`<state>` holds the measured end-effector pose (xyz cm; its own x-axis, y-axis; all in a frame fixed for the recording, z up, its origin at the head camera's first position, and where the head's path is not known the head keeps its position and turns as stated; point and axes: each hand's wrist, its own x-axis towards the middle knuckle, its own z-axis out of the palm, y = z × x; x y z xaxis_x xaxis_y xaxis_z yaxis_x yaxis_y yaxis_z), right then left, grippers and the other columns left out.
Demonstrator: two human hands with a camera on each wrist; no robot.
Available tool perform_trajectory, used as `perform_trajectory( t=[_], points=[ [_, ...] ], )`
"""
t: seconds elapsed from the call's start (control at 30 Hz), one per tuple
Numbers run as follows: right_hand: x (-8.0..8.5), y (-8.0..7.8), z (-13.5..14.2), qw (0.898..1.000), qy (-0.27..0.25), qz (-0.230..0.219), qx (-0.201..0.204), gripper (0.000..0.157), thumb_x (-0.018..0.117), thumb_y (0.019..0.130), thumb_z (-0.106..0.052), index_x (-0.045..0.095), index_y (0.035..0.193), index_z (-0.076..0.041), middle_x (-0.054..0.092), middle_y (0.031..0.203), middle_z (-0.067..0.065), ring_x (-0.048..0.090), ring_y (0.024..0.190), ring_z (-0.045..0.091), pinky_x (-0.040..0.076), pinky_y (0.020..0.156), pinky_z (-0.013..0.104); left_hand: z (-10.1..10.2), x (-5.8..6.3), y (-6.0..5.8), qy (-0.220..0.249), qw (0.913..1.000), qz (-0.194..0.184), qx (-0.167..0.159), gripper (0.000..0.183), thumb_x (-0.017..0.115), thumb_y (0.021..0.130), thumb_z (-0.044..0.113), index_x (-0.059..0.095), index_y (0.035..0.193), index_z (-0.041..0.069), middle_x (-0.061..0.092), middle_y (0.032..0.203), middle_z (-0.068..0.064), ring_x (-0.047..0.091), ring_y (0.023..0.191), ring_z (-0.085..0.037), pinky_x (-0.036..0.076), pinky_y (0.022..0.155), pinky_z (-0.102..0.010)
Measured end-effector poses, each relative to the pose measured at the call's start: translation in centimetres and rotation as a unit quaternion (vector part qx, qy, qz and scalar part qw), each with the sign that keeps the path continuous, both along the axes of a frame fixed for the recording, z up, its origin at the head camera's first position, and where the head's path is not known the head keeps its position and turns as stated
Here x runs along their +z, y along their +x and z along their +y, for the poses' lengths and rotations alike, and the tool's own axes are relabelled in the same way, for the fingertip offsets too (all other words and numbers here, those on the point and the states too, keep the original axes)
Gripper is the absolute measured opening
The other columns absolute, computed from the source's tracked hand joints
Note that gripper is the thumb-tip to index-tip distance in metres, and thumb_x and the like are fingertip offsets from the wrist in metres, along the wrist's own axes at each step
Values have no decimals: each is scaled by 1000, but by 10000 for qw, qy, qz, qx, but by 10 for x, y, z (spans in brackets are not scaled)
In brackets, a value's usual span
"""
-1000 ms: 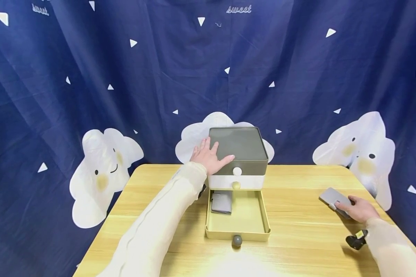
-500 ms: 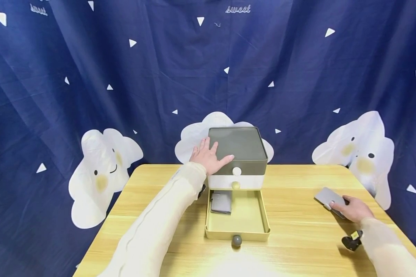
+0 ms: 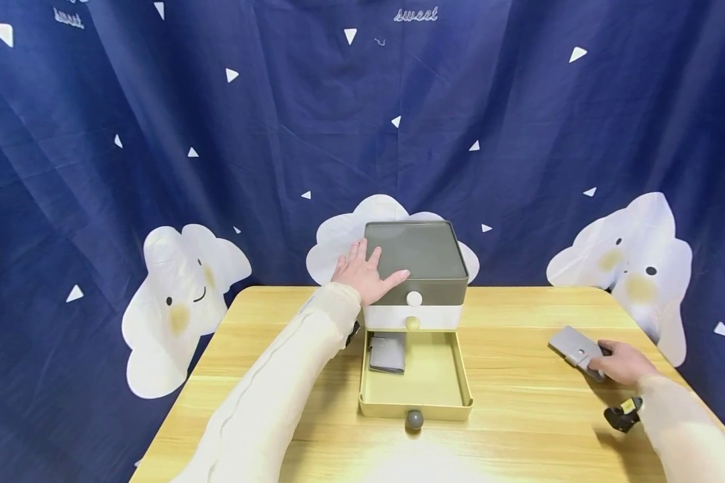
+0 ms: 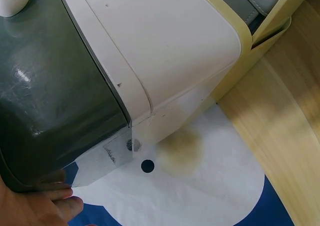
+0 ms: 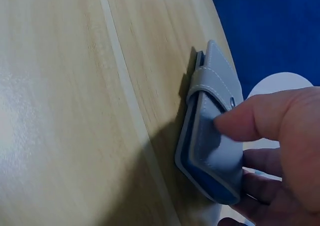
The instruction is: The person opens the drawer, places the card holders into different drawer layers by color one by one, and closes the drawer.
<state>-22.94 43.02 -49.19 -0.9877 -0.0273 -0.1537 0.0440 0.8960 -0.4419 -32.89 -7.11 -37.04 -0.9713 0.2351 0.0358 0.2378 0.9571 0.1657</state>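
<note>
A small drawer box (image 3: 415, 293) with a dark top and white middle stands at the table's back. My left hand (image 3: 365, 274) rests on its left side and top edge, fingers spread; in the left wrist view fingertips (image 4: 65, 201) show by the dark part. The box's yellow bottom drawer (image 3: 441, 402) is pulled out. In its back left corner lies a grey wallet (image 3: 388, 353). Far right, my right hand (image 3: 627, 365) pinches the near right end of another grey wallet (image 3: 574, 343), strapped with a snap. Its thumb lies on the cover (image 5: 220, 146), other fingers at the far edge, partly hidden.
The wooden table (image 3: 513, 429) carries the box and the right wallet. Behind it hangs a dark blue curtain (image 3: 278, 100) with white clouds. The drawer's dark knob (image 3: 414, 420) juts toward the front. A black wrist device (image 3: 623, 414) sits below the right hand.
The right wallet shifted slightly left with my right hand, then stayed there as the hand slid back a little to the right, baring the snap. The left hand has not moved.
</note>
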Motion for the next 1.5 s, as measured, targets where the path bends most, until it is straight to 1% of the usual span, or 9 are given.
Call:
perform_trajectory(
  t=[0.1,0.27,0.47,0.63,0.77,0.9,1.0,1.17,1.5],
  points=[
    [-2,-1,2,9999,-11,71,86,76,67,80,-22,35,126,29,52,110,43,54,90,43,43,81,56,1,1,0,3,10000,8,-8,114,11,70,94,23,154,18,2,161,-12,-3,147,-26,8,115,-51],
    [-4,0,4,9996,84,211,156,77,71,80,-26,38,124,28,53,109,43,55,91,47,42,81,59,1,2,2,24,10000,-2,-15,113,13,71,94,23,154,18,2,161,-12,-3,147,-25,8,115,-50],
    [-2,0,1,9996,127,242,7,79,72,79,-25,37,125,28,50,115,44,54,96,51,42,83,62,2,4,3,-11,10000,1,-31,111,13,73,93,23,154,18,2,161,-13,-3,147,-25,8,115,-50],
    [-2,0,0,9998,124,130,-86,82,74,78,-28,36,127,26,50,115,44,55,94,48,43,81,61,2,3,3,-20,10000,18,-45,112,12,72,93,23,154,18,3,161,-13,-2,147,-26,9,115,-51],
    [2,0,0,9997,113,209,-77,79,74,76,-25,38,126,26,53,112,43,58,89,44,44,78,58,3,3,3,-17,10000,17,-45,112,11,72,93,23,154,18,2,161,-13,-3,147,-26,9,115,-51],
    [6,-2,1,9994,79,341,4,70,74,76,-24,46,120,23,59,103,36,59,85,39,46,75,54,2,3,3,-13,10000,27,-29,111,12,73,92,23,154,18,2,161,-13,-3,147,-26,10,115,-50],
    [9,-4,2,9993,56,358,88,62,74,76,-23,53,115,20,63,98,30,60,82,33,47,72,47,2,5,3,-6,10000,-3,-19,110,13,74,92,23,154,18,1,161,-13,-4,147,-26,10,115,-50],
    [11,-6,2,9995,-9,278,177,51,73,78,-21,58,108,18,65,92,23,59,78,24,46,66,36,1,4,4,-24,10000,3,-27,110,14,74,91,22,155,17,1,161,-13,-4,147,-26,9,116,-48],
    [18,-3,-1,9988,-188,405,213,34,71,82,-17,64,98,13,66,84,13,56,73,16,45,64,34,0,3,4,-25,10000,27,-22,111,12,73,92,23,154,18,1,161,-13,-3,147,-26,9,116,-49]
  ],
)
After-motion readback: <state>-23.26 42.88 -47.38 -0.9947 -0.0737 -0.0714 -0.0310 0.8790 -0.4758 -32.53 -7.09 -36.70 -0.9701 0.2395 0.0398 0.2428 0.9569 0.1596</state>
